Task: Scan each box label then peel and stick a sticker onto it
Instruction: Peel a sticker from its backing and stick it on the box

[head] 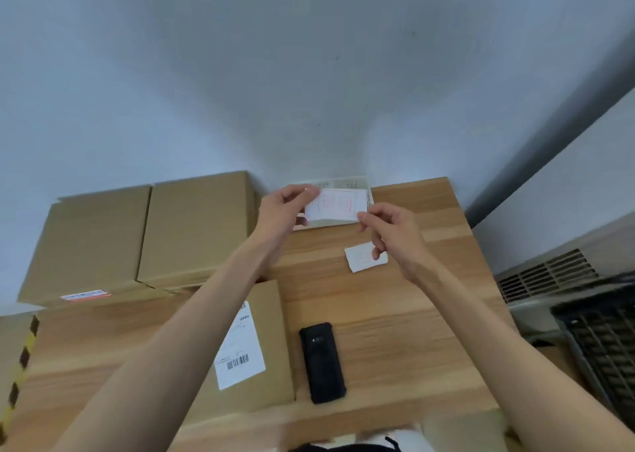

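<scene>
Both hands hold up a white sticker sheet with red print above the far side of the wooden table. My left hand pinches its left edge and my right hand pinches its lower right corner. A flat cardboard box with a white barcode label lies near me, partly under my left forearm. The black handheld scanner lies on the table just right of that box.
A small white paper lies on the table below my right hand. A white basket stands against the wall behind the sticker sheet. Two larger cardboard boxes sit at the left. A black crate is at the right.
</scene>
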